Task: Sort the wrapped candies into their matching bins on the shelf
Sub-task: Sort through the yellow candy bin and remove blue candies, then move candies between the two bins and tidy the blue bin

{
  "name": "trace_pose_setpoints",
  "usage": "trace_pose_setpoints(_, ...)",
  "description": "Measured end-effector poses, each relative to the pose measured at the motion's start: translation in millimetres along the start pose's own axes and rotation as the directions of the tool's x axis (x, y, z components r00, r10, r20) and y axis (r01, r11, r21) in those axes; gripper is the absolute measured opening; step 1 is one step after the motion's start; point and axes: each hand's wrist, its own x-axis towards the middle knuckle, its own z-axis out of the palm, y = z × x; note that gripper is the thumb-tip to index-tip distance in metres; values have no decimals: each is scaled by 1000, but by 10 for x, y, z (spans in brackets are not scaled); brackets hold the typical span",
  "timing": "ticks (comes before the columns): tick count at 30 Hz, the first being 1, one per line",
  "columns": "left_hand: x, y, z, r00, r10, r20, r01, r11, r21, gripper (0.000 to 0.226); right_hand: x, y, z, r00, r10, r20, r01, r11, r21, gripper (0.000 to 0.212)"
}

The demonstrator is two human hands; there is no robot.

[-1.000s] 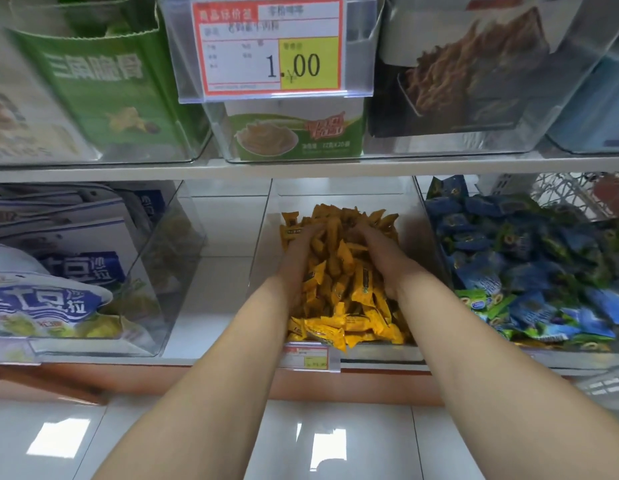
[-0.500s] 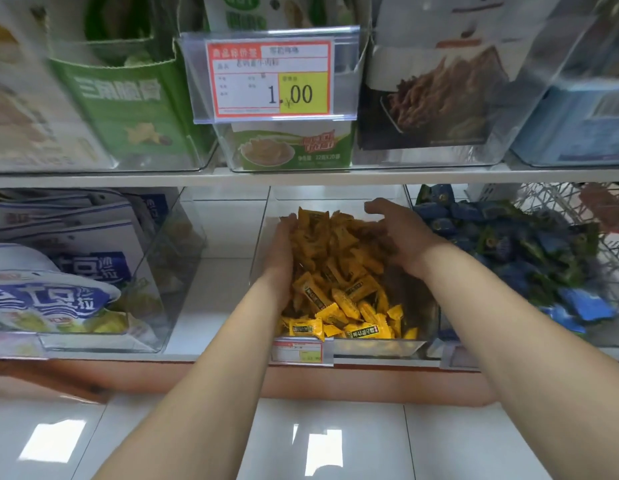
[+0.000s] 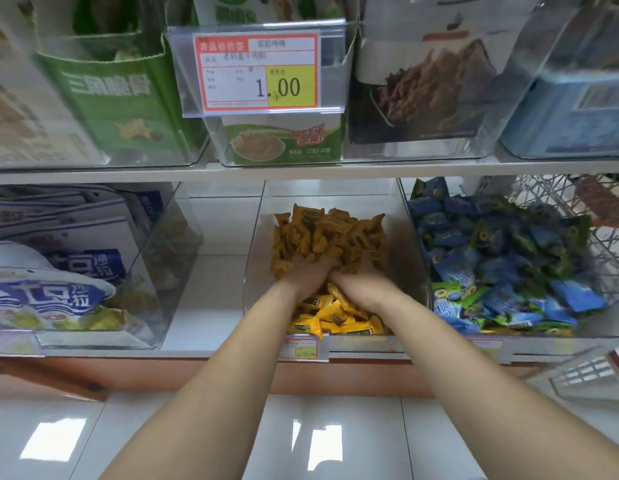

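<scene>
Since half a second ago, the two hands have drawn in from the sides of the heap and now meet in its middle. The left hand (image 3: 306, 271) and the right hand (image 3: 361, 284) sit side by side, touching, and are pushed forward into the pile of yellow wrapped candies (image 3: 330, 233). Their fingers are buried under the wrappers, so it cannot be told whether they are curled around any candies or lie straight. The yellow candies fill the clear plastic bin (image 3: 255, 271) in the middle of the lower white shelf (image 3: 211, 299). The heap stands higher behind the hands, and a lower layer of brighter packets lies in front of the wrists at the bin's front edge. A small red and yellow price label (image 3: 301, 348) is clipped just below that edge. Just beside it on the right, a second clear bin holds blue and green wrapped candies (image 3: 502, 265), and behind that stands a white wire basket (image 3: 557, 202). On the left, well apart from the yellow bin, another clear bin holds blue and white snack bags (image 3: 44, 296). On the shelf above are green and dark snack boxes in clear bins, and a large red-bordered price tag (image 3: 256, 72) reading 1.00 hangs directly over the yellow candies. Both bare forearms reach up from the bottom of the view over a glossy white tiled floor (image 3: 155, 441).
</scene>
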Motion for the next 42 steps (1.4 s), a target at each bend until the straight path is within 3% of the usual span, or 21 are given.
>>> trace_pose_setpoints(4, 79, -21, 96, 996, 47, -69, -60, 978, -202, 87, 81, -13, -17, 1000, -8, -30, 14, 977, 213, 84)
trace_pose_setpoints(7, 60, 36, 70, 999, 29, -25, -36, 934, -356, 86, 167, -114, -48, 998, -11, -58, 34, 914, 405, 81)
trace_pose_setpoints(10, 32, 42, 10, 994, 56, 92, 0, 856, -516, 53, 266, -180, -143, 1000, 6, 28, -20, 842, 539, 72)
trace_pose_setpoints(12, 31, 31, -35, 990, 57, 127, 37, 771, -636, 44, 284, -194, -220, 996, 3, 89, -57, 795, 604, 63)
trace_pose_setpoints(18, -43, 143, -219, 990, 135, 47, -45, 604, -795, 52, 233, -296, -427, 995, -42, 89, -29, 736, 676, 38)
trace_pose_setpoints(22, -173, 161, -278, 998, 62, -1, -43, 680, -732, 50, 151, -312, -549, 994, -45, 102, -30, 770, 637, 38)
trace_pose_setpoints(24, -265, 168, -286, 995, 96, 5, -59, 649, -758, 52, 68, -315, -596, 992, -63, 110, -11, 822, 569, 45)
trace_pose_setpoints(25, -302, 161, -285, 992, 119, -51, -118, 666, -736, 51, 19, -319, -624, 989, -111, 97, 45, 856, 515, 45)
trace_pose_setpoints(27, -363, 148, -277, 965, 184, -185, -256, 803, -539, 41, -102, -320, -674, 978, -200, 55, 162, 902, 400, 44)
trace_pose_setpoints(29, -416, 124, -250, 943, 245, -224, -300, 918, -258, 36, -220, -292, -713, 958, -286, -26, 285, 931, 227, 41)
trace_pose_setpoints(31, -516, 77, -195, 929, 290, -231, -309, 950, -48, 28, -382, -222, -757, 915, -390, -101, 399, 912, 97, 33)
trace_pose_setpoints(34, -745, 90, -35, 867, 439, -234, -420, 898, 130, 15, -713, 38, -907, 836, -504, -215, 521, 853, 27, 13)
trace_pose_setpoints(36, -920, 146, 169, 806, 565, -178, -533, 823, 198, 16, -902, 268, -1085, 789, -531, -311, 545, 837, -45, 12)
trace_pose_setpoints(42, -1281, 495, 1030, 591, 807, 6, -756, 551, 355, 17, -1111, 1094, -1875, 690, -496, -527, 415, 868, -273, 9)
